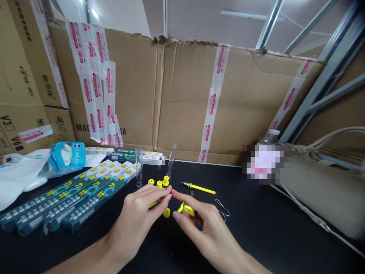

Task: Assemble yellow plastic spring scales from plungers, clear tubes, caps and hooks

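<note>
Both hands work mid-worktop, toward the near edge. R hand [208, 230] has a yellow part [189, 210] gripped betw. thumb & curled fingers, its index tip reaching over to L hand's [137, 213] fingertips. L hand's thumb & fingers are drawn close tog.; a bit of yellow shows by them, but can't tell if it's held. One yellow cap [167, 212] lies betw. the hands; three more caps [159, 184] sit just beyond L fingers.

Farther back, approx. centre: one clear tube [138, 167] upright, another tube [172, 161] tilted. Yellow rod w/ metal tip [201, 188] lies beyond R hand, small spring [192, 193] just beside it, bent wires [223, 207] to the R. Green-&-white boxes [94, 190] run from worktop's L side twd back edge, blue pack [67, 158] behind them. Beige bag [322, 186] at R edge; bottle [274, 132] by the back R corner, mostly blurred.
</note>
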`<state>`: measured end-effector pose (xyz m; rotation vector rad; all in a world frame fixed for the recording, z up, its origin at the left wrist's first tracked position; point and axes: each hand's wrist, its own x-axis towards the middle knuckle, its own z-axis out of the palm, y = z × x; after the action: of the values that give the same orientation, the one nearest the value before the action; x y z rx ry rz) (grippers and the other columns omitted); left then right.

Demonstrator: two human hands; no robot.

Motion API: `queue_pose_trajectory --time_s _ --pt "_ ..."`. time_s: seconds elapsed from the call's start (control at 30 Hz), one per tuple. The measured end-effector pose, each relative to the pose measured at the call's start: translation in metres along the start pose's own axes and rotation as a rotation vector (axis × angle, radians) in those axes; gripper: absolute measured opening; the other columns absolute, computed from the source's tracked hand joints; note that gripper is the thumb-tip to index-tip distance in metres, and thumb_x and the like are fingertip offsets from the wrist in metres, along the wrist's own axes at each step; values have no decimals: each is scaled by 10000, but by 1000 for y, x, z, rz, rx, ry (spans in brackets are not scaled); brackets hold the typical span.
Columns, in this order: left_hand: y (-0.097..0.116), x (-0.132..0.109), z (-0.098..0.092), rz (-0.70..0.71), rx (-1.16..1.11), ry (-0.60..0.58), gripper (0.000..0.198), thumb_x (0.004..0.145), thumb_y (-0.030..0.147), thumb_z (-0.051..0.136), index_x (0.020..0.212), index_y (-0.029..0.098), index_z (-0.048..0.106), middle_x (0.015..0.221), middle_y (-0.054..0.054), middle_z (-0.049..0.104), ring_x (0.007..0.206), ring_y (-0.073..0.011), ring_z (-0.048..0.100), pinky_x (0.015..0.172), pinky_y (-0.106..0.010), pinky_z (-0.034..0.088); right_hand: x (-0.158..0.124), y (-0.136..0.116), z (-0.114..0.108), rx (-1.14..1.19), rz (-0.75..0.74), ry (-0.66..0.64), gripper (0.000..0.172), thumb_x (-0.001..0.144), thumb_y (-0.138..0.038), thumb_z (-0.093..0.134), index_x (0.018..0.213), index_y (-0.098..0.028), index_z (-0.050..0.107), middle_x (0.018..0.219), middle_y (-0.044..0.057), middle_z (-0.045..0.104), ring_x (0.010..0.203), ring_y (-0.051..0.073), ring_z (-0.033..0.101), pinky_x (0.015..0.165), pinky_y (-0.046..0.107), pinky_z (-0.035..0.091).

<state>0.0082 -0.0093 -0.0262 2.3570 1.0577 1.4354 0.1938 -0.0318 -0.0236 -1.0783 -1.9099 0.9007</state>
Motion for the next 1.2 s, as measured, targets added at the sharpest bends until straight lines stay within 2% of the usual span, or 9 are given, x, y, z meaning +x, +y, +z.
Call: queue_pose_trajectory --time_s 0.23,0.33,0.53,0.63,0.73,0.83,0.9,1.03,1.2 --pt "-3 1 0 -45 65 -59 193 940 194 561 1085 214 687 924 5 719 843 -144 676 774 -250 572 1 -1 0 204 98 -65 498 934 -338 547 1405 -183 496 659 -69 336 598 103 281 538 223 279" --pt "-3 1 2 -30 127 -114 193 968 188 495 1026 197 679 872 -8 692 815 -160 659 736 -279 573 1 -3 0 271 144 -64 499 923 -349 572 1401 -222 504 668 -68 334 614 107 280 557 235 269" --pt "-4 -4 9 101 489 -195 257 953 91 381 961 161 627 879 -57 681 826 -232 659 759 -412 567 0 -6 2 382 221 -80 541 879 -405 637 1383 -242 528 687 -62 310 640 111 267 579 242 256" --pt "-5 -7 11 148 596 -208 320 956 78 304 922 169 608 853 -53 669 789 -216 661 733 -384 556 -1 -7 2 384 234 -94 572 859 -449 649 1377 -234 536 686 -60 304 634 112 273 573 237 269" --pt "-3 -7 12 147 615 -192 331 977 114 282 865 184 586 798 -27 639 740 -194 637 714 -357 527 -1 -8 -1 321 201 -61 544 872 -496 615 1347 -238 563 711 -40 394 666 126 371 622 243 364" --pt "0 -7 11 135 623 -190 321 978 117 294 838 189 574 779 -19 615 721 -193 607 706 -359 494 -1 -6 -5 193 143 52 481 954 -524 449 1321 -241 577 795 2 511 758 156 492 726 276 448" --pt "2 -7 11 136 637 -195 306 969 104 312 838 189 575 785 -22 608 732 -200 597 696 -360 476 0 -3 -6 76 94 97 471 996 -490 353 1330 -229 555 810 12 546 769 158 532 753 282 466" --pt "3 -8 10 159 614 -211 277 954 88 344 844 187 578 821 -24 602 748 -196 573 683 -347 447 2 2 -6 -62 -55 66 395 1030 -364 301 1364 -197 431 811 14 636 757 148 605 776 277 484" --pt "5 -10 11 178 615 -170 248 935 70 371 831 179 568 778 -29 554 709 -209 515 646 -353 396 3 3 -3 -189 -119 143 244 1024 -312 371 1000 -213 593 815 8 668 687 129 630 663 221 484"
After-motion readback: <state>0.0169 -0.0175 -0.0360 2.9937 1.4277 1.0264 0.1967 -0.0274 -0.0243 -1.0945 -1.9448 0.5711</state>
